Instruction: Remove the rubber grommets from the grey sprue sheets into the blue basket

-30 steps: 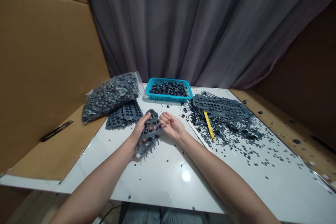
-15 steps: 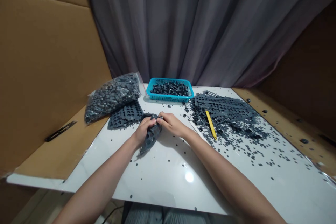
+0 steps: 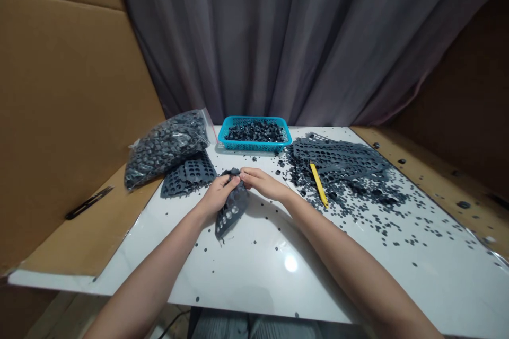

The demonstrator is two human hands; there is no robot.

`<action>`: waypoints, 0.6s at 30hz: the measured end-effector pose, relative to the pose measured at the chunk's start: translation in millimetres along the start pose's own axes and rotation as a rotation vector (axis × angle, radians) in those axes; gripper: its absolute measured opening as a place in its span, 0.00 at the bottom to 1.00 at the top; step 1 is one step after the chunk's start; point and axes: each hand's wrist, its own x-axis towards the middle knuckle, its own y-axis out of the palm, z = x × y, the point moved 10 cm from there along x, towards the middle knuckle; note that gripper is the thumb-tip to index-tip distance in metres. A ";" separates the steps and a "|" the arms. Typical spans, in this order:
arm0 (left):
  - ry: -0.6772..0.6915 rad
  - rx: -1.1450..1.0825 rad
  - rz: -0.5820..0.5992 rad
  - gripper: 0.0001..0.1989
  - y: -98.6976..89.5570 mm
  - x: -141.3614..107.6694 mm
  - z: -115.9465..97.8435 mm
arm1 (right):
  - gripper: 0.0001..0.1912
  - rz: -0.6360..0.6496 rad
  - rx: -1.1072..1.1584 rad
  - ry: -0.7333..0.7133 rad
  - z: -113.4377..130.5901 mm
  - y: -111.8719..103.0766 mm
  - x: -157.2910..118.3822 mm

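A dark grey perforated sheet [image 3: 234, 207] hangs bent between my two hands over the middle of the table, its lower corner tipping toward me. My left hand [image 3: 219, 190] is closed on its upper edge, thumb on top. Beside it, the fingers of my right hand [image 3: 260, 180] pinch the same sheet near the top; what lies under the fingertips is hidden. Just left of my hands, more perforated sheets [image 3: 194, 172] lie on the white table [image 3: 246, 280].
A clear zip bag [image 3: 167, 145] full of dark pieces leans at left. Behind my hands stands a blue basket [image 3: 254, 145] of small black pieces. At right, stacked sheets [image 3: 338, 156], a yellow cutter-like tool [image 3: 319, 185] and scattered dark discs. A black tool [image 3: 89, 203] lies on cardboard.
The sheet has turned and opened out, so more of its holes show below my hands. Both hands remain close together at its upper edge. The view has shifted slightly.
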 end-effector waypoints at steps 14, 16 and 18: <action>-0.179 -0.346 -0.035 0.20 -1.4 -3.0 15.4 | 0.19 -0.022 0.476 -0.092 13.7 -8.0 1.3; -0.150 -0.292 -0.045 0.19 -1.9 -2.8 14.7 | 0.18 -0.097 0.177 -0.123 24.9 -16.1 -0.7; -0.116 -0.214 -0.046 0.19 -1.9 -3.3 12.7 | 0.16 -0.176 -0.179 -0.161 39.5 -20.7 -4.8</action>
